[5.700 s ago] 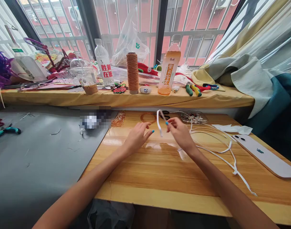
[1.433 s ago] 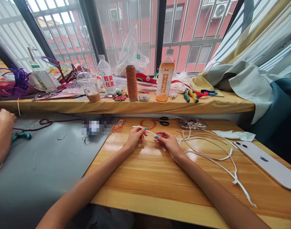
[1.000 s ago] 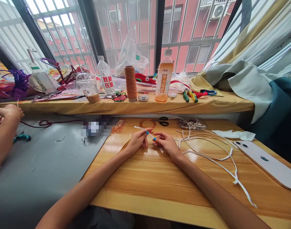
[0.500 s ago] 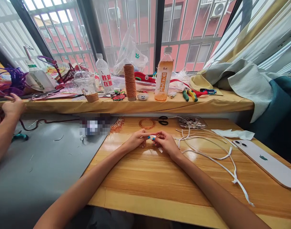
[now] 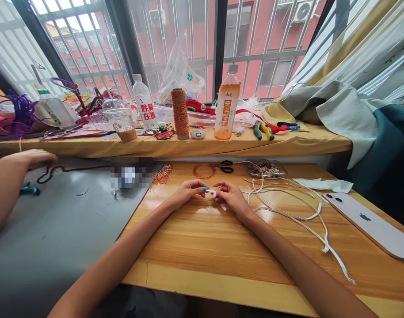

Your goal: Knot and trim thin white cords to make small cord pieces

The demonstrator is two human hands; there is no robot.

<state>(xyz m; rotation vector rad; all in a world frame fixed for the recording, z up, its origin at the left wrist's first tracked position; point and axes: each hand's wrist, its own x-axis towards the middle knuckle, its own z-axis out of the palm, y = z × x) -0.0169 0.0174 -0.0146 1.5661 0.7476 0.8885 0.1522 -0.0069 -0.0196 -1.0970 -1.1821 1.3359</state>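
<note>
Over the wooden tabletop [image 5: 188, 243], my left hand [image 5: 190, 192] and my right hand [image 5: 231, 198] face each other with a small gap between them. A short white strip [image 5: 210, 191] spans that gap, its left end pinched between my left thumb and forefinger. The fingers of my right hand are closed on its other end. Blue polish marks the nails. A white tail hangs below my right fingers. To the right lie long white cords [image 5: 288, 216] in loose loops. Beyond my hands sit a coil of copper-coloured wire [image 5: 204, 171] and black-handled scissors [image 5: 226, 167].
A clear box of small pieces [image 5: 267, 169], a white tissue [image 5: 323, 185] and a phone [image 5: 371, 223] lie right. Along the sill stand a thread spool [image 5: 180, 114], a tea bottle [image 5: 227, 104] and pliers [image 5: 263, 130]. Another person's hand [image 5: 29, 159] is at the left over a grey mat [image 5: 72, 229].
My hands have drawn slightly apart, showing more of the white strip between them. At the left, the other person's hand has come down and right.
</note>
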